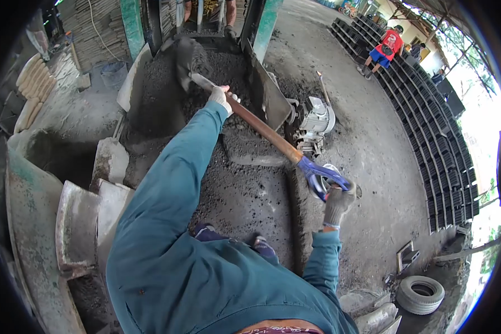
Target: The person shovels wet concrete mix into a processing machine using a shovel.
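Note:
A shovel (261, 127) with a wooden shaft and a blue D-shaped handle runs across the middle of the view. My gloved left hand (222, 99) grips the shaft low down, near the blade. My gloved right hand (339, 201) is closed around the blue handle. The blade end reaches over a metal hopper (270, 92), where dark, loose gravelly material (220, 69) lies heaped. Some of that material is blurred around the blade, so the blade itself is mostly hidden.
An electric motor (317, 118) stands right of the hopper. Another person's legs and gloved hand (230, 32) show behind it. A person in a red shirt (391, 43) stands by stacked dark blocks (428, 133). A tire (420, 295) lies lower right; a large metal drum (36, 206) stands left.

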Demonstrator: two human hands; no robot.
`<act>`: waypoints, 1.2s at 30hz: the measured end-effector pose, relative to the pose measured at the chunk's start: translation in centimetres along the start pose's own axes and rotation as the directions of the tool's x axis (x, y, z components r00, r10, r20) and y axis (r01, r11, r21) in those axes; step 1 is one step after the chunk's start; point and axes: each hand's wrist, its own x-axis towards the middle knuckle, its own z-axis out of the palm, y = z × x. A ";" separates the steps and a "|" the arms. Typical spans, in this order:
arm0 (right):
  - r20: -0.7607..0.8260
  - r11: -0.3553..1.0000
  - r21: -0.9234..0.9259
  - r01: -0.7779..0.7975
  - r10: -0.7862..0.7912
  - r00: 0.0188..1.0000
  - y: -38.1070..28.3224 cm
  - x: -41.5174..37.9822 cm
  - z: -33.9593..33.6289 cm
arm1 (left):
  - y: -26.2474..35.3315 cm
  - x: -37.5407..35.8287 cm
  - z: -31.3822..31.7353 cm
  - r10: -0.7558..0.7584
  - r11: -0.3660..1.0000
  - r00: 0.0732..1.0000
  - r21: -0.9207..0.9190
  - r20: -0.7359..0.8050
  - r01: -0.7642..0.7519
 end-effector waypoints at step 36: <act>0.834 0.989 -0.129 -0.075 0.068 -0.547 -3.9 -19.3 -14.6 | -45.4 -57.2 -41.8 -0.153 0.367 0.494 -0.513 -0.856 -0.776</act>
